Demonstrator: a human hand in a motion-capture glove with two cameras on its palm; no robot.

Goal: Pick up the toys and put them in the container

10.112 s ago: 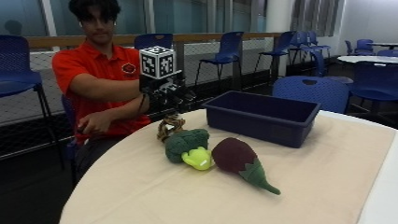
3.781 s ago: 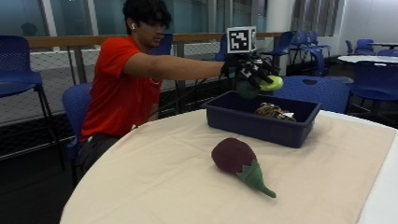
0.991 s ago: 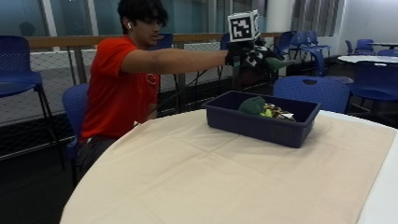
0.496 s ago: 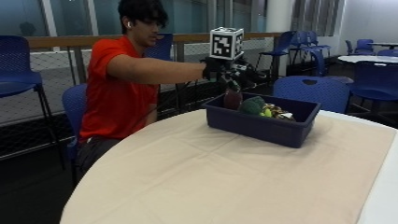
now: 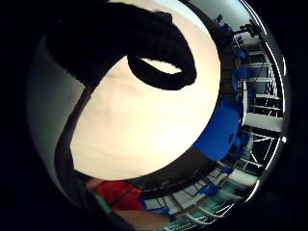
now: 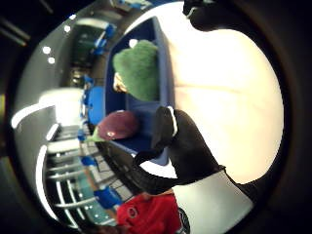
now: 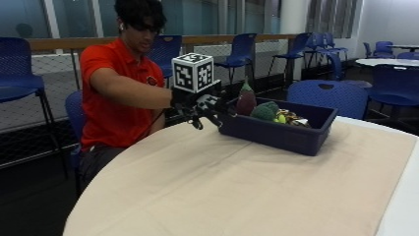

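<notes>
In the outside view the dark blue container [image 7: 282, 133] stands on the cloth-covered table [image 7: 262, 191]. Inside it, a purple eggplant toy [image 7: 246, 101] stands at the end nearest the person, with a green broccoli toy [image 7: 265, 111] and a small brownish toy [image 7: 292, 118] beside it. My gloved right hand [image 7: 199, 108] hovers just outside that end of the container, fingers loosely curled and holding nothing. The thumb side palm view shows the eggplant toy [image 6: 119, 126] and the broccoli toy [image 6: 139, 68] lying in the container [image 6: 165, 58], apart from my fingers [image 6: 183, 144].
Beige cloth [image 5: 144, 120] spreads under the palm, with no toys on it. Blue chairs [image 7: 327, 93] stand behind the container and around the room. The person's red-sleeved arm [image 7: 124, 88] reaches over the table's far left edge.
Half a second ago my hand held the eggplant over the container's near end. Now the eggplant rests inside, and my hand has let go and drawn back lower, toward the person.
</notes>
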